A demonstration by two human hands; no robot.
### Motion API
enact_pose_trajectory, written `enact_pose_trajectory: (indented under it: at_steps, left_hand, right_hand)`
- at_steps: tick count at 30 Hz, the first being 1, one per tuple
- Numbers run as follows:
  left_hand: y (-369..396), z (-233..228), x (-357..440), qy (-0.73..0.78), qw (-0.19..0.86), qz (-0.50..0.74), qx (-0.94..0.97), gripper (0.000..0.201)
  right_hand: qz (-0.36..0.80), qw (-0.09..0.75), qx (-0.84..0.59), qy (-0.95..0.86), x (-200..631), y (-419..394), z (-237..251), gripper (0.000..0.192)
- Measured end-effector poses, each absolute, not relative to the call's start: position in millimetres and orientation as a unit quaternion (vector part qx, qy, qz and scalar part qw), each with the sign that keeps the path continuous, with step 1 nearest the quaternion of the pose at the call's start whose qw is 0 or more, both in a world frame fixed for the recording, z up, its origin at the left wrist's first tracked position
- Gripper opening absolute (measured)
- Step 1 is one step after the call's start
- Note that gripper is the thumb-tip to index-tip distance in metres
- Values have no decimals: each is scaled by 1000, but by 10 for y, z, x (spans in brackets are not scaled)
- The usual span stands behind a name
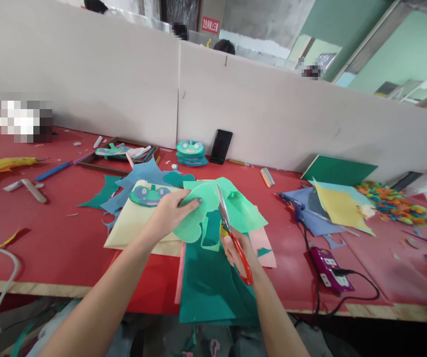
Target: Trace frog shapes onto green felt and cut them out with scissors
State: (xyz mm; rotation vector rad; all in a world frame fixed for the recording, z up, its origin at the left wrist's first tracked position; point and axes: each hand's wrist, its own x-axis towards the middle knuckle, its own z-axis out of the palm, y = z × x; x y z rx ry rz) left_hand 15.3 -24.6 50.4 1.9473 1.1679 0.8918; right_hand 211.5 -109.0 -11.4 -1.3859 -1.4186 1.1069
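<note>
My left hand (pixel 172 212) pinches a light green felt sheet (pixel 208 194), thumb on top, near a rounded, scalloped edge. In my right hand (pixel 241 248) is a pair of scissors (pixel 243 263) with red handles, its blades lying against the light green felt. The fingers are wrapped through the handles. Below the hands lies a dark green felt sheet (pixel 213 287), reaching over the table's front edge. A pink felt sheet (pixel 267 243) shows from under the green ones. Left of the cut piece, a pumpkin-shaped felt face (pixel 148 195) rests on cream felt (pixel 124 228).
Behind stand a stack of felt faces (pixel 191 153) and a phone (pixel 221 147) leaning on the partition (pixel 254 109). To the right are a blue glue gun (pixel 295 206), a purple power strip (pixel 330 270) with cables, and felt scraps. A yellow glue gun (pixel 1 168) lies far left.
</note>
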Motion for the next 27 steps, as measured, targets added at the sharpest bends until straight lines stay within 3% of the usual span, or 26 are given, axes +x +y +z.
enact_pose_trajectory:
  at_steps: [14, 27]
  left_hand:
    - [-260, 582, 131, 492, 318, 376, 718, 28]
    - [-253, 525, 109, 461, 315, 372, 742, 29]
  right_hand:
    - [416, 398, -557, -598, 2153, -1064, -151, 43]
    - [478, 398, -515, -590, 2104, -1115, -38, 44]
